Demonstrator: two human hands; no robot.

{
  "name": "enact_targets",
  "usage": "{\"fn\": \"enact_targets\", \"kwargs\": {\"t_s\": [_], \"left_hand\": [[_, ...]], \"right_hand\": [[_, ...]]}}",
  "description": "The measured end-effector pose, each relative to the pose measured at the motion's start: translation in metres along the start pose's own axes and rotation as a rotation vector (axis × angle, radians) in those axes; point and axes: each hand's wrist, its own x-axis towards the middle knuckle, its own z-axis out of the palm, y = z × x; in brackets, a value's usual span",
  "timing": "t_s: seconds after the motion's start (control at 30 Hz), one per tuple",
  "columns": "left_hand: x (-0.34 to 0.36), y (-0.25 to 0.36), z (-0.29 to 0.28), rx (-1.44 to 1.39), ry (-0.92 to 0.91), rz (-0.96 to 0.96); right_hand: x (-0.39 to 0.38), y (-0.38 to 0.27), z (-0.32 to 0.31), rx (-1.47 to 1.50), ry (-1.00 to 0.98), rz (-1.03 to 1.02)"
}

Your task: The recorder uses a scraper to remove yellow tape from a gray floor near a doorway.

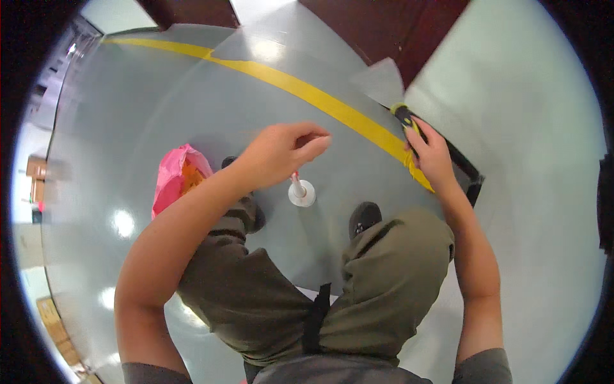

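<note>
My right hand [432, 153] is wrapped round the black and yellow handle of a putty knife [401, 114]. The knife's wide, pale blade, blurred at its edge, points up and left over the floor near the wall's foot. My left hand [288, 150] hangs in front of me with its fingers curled toward the thumb. Anything pinched there is too small or hidden to make out. Just below it on the floor stands a white bottle-like thing [302, 193] with a round body, a narrow neck and a red tip, partly covered by the hand.
A yellow tape line [300, 89] crosses the grey floor [128, 128] and looks rumpled near my right wrist. To the left lies a pink bag [176, 173] with something orange-yellow inside. A white wall [531, 141] with dark skirting and dark red panels [377, 29] borders the floor.
</note>
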Motion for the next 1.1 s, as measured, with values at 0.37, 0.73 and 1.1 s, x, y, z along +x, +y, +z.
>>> {"fn": "enact_targets", "kwargs": {"t_s": [0.37, 0.73, 1.1], "left_hand": [[-0.017, -0.041, -0.040, -0.970, 0.313, -0.154], [-0.046, -0.054, -0.061, -0.923, 0.637, -0.126], [-0.048, -0.053, -0.056, -0.786, 0.645, -0.090]], "right_hand": [[-0.022, -0.139, 0.162, -0.127, -0.601, -0.191], [0.011, 0.040, 0.128, -1.253, -0.852, -0.219], [-0.035, 0.112, 0.247, -0.364, -0.329, -0.243]]}}
